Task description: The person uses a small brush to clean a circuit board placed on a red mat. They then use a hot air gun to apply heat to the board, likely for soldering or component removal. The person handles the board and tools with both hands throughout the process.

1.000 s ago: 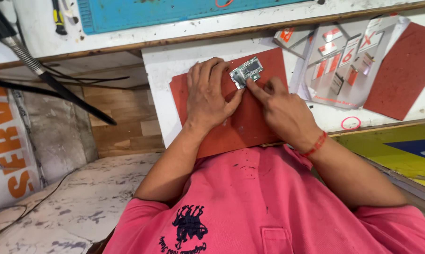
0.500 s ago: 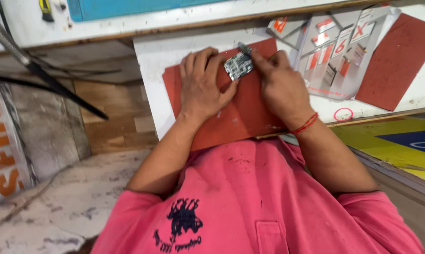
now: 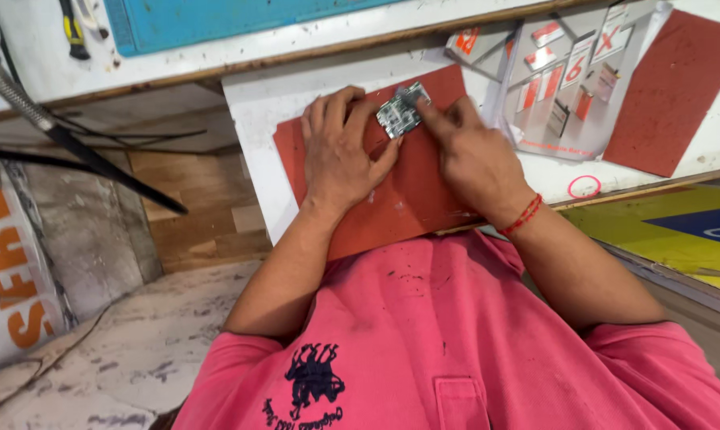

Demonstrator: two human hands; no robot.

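Note:
A small silvery circuit board lies on a red mat on a white worktop. My left hand rests flat on the mat, its thumb and fingertips against the board's left edge. My right hand, with a red thread around the wrist, presses its fingertips on the board's right edge. Whether the right hand holds a small tool is hidden by the fingers.
A clear plastic tray with red and white small parts lies right of the hands. Beyond it lies a second red mat. A blue cutting mat and yellow-handled pliers sit at the back. A black lamp arm crosses the left side.
The view has shifted slightly; both hands stay on the board, and the right fingers have moved a little along its right edge.

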